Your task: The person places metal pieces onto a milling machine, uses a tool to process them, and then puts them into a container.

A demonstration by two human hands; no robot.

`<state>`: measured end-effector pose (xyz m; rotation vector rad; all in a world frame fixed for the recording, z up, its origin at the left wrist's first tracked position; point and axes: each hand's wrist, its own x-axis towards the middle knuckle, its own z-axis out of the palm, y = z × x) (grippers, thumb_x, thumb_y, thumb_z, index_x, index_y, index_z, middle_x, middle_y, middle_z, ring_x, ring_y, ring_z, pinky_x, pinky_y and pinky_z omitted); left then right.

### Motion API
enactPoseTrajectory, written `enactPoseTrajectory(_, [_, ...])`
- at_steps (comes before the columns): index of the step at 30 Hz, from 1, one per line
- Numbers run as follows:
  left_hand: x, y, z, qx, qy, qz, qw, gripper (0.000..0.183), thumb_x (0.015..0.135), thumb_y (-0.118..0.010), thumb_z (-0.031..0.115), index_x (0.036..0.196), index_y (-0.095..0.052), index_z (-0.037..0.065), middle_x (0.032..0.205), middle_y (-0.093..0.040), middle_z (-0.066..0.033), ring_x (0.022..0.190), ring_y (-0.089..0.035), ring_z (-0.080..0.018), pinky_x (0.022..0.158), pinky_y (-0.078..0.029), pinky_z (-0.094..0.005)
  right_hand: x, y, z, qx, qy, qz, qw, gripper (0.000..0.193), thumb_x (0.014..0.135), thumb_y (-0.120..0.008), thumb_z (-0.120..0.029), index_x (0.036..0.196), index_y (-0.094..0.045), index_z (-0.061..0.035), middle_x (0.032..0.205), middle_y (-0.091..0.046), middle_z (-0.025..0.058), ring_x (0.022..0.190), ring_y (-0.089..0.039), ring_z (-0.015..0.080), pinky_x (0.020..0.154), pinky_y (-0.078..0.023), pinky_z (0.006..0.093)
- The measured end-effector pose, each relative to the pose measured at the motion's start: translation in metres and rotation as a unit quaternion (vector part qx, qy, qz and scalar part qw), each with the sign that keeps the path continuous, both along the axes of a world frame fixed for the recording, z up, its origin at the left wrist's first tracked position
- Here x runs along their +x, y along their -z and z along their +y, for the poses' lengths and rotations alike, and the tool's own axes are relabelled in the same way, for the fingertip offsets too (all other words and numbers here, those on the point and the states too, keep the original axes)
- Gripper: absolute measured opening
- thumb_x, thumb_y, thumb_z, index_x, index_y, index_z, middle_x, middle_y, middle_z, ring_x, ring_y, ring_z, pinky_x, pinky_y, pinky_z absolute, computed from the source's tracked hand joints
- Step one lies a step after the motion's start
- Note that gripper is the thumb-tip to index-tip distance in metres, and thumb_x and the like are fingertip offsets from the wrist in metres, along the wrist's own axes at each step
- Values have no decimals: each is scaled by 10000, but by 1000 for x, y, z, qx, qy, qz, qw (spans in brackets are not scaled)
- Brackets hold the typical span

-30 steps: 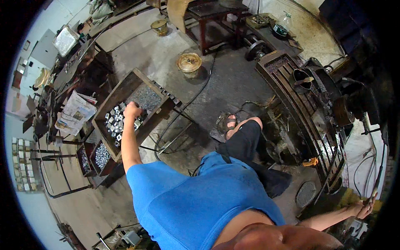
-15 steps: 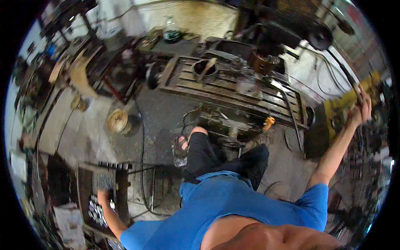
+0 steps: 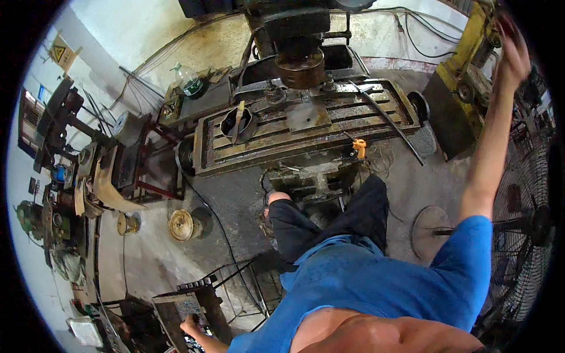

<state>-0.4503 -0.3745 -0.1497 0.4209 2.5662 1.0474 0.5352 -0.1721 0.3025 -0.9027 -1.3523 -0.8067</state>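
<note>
At the lower left, my left hand (image 3: pixel 190 323) is closed over a wooden box (image 3: pixel 168 312) with small shiny metal parts (image 3: pixel 189 341). Whatever its fingers hold is hidden. My right arm reaches up at the far right, beside a yellow machine (image 3: pixel 465 67). My right hand (image 3: pixel 514 56) is at the dim rim, its fingers shaded and hard to read. Ahead stands a machine with a slotted metal table (image 3: pixel 353 120). On it are a flat plate (image 3: pixel 307 116) and a dark pot (image 3: pixel 246 128) with a brush (image 3: pixel 238 117). Above the plate hangs a rusty brown cylinder (image 3: pixel 300 69).
A long metal bar (image 3: pixel 388 120) lies across the table's right end and sticks out past its front. An orange-handled tool (image 3: pixel 359 147) hangs at the front edge. A caged fan (image 3: pixel 524 229) stands at right. A bucket (image 3: pixel 180 225) and a black cable (image 3: pixel 226 235) are on the floor.
The view has swung, so the machine table appears further left. My right hand appears higher, and the long dark handle at it no longer shows clearly. My left hand stays over the box.
</note>
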Motion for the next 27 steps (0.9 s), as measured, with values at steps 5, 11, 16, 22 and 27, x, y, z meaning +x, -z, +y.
enactPoseTrajectory(5, [3,-54,33,354,-123,-204,905,257,767,-639,264,777,-552,22,511,-457,-25,479,-476,-151,480,-436,-304,-76,228,-27,-351,-199,299,865,290,686,-466,-10,938,-605,19,898,-602,107,751,-588,171,666,-470,269])
enactPoseTrajectory(11, [25,-102,103,533,-22,-298,792,304,794,-615,206,979,-548,-26,943,-534,-129,892,-528,-238,886,-460,-446,-76,491,43,-644,-163,495,560,362,690,-615,-241,963,-580,-6,987,-572,93,887,-541,204,790,-415,345])
enactPoseTrajectory(16, [91,-142,203,601,86,-493,623,255,807,-587,160,887,-562,-81,717,-619,-177,682,-606,-289,938,-412,-439,-101,524,64,-520,-139,522,662,348,644,-605,-257,876,-562,-1,796,-578,61,746,-546,215,667,-401,339])
enactPoseTrajectory(22, [128,-134,216,601,155,-502,602,258,814,-564,147,916,-535,-87,700,-606,-204,656,-594,-305,959,-387,-452,-134,396,33,-443,-258,515,686,286,619,-535,-36,901,-578,-19,618,-538,37,411,-492,123,373,-396,235])
enactPoseTrajectory(27, [144,-122,236,578,149,-510,620,269,819,-556,161,946,-522,-74,744,-613,-192,668,-619,-307,917,-427,-446,-135,291,14,-570,-303,194,739,424,589,-566,-105,997,-533,6,683,-585,93,521,-551,208,489,-443,297])
